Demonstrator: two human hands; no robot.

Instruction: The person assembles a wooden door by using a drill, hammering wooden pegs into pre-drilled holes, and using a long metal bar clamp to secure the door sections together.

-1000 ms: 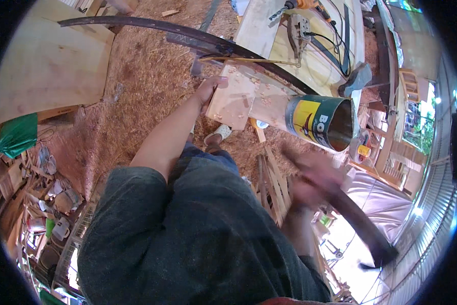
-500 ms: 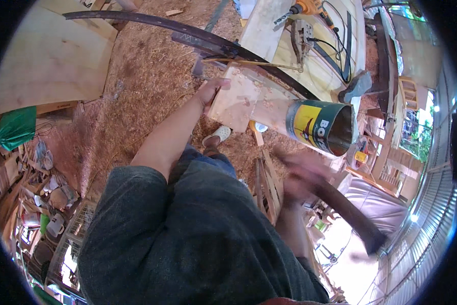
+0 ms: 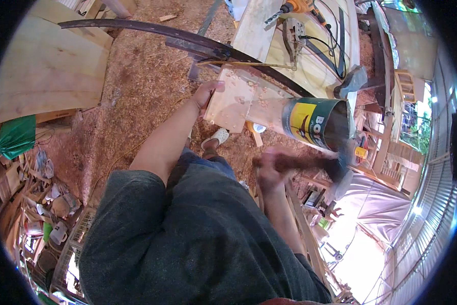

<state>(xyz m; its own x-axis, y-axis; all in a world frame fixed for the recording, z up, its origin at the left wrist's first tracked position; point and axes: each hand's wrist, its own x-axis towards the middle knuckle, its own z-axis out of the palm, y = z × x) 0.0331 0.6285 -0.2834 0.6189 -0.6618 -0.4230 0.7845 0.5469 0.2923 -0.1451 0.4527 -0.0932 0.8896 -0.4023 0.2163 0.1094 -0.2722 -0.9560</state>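
Observation:
My left hand [image 3: 206,94] is stretched forward and grips the near edge of a pale wooden block [image 3: 237,105] strewn with shavings. A green and yellow tin can [image 3: 316,122] lies on its side at the block's right end, its open mouth facing right. My right hand [image 3: 269,168] is shut on the dark handle of a hammer [image 3: 310,162]. The hammer is blurred with motion, and its head is just below the can's mouth. My dark grey shirt fills the lower middle of the view.
A long curved dark metal bar [image 3: 152,33] arcs over the sawdust floor [image 3: 137,101] behind the block. A workbench [image 3: 254,30] holds an orange drill [image 3: 295,7] and cables. A plywood sheet [image 3: 45,66] lies at left. My sandalled foot [image 3: 215,138] is below the block.
My right hand has swung the hammer up from the lower right to beside the can's mouth. My left hand has stayed on the block.

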